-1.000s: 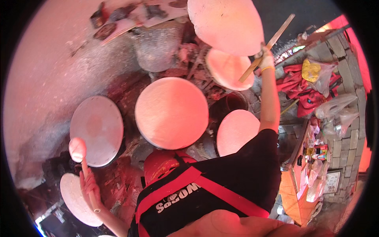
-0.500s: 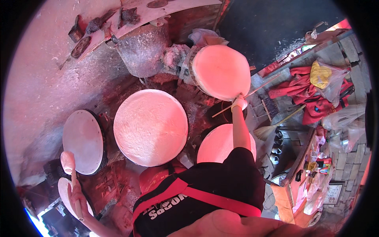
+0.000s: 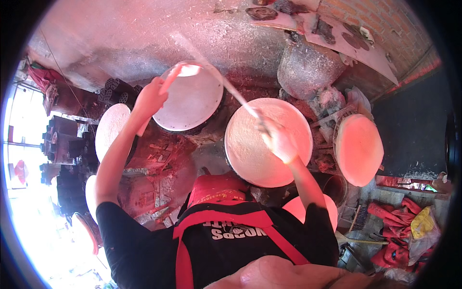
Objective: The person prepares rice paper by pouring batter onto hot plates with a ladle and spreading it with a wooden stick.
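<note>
My left hand (image 3: 153,98) is closed round the handle of a ladle, and the pale ladle bowl (image 3: 190,71) hangs over the back edge of a round griddle (image 3: 187,108) with a whitish surface. In my right hand (image 3: 280,140) is a long thin stick (image 3: 228,86), blurred by motion. It slants up and left, past the griddle, toward the wall. Below that hand lies a round griddle covered by a pale, textured flatbread (image 3: 245,154). Farther right, a smooth pale round sheet (image 3: 358,149) rests on a stand.
Another round griddle (image 3: 113,127) stands beyond my left forearm, and one more round (image 3: 320,207) is partly behind my right arm. A large metal pot (image 3: 308,67) stands at the back. Dark cylindrical blocks (image 3: 118,91) are stacked at left. Red cloth and bags (image 3: 399,231) lie at lower right.
The view has turned left. My right hand has left the pale round sheet and come over the middle griddle with the stick. My left hand has raised the ladle over the left griddle.
</note>
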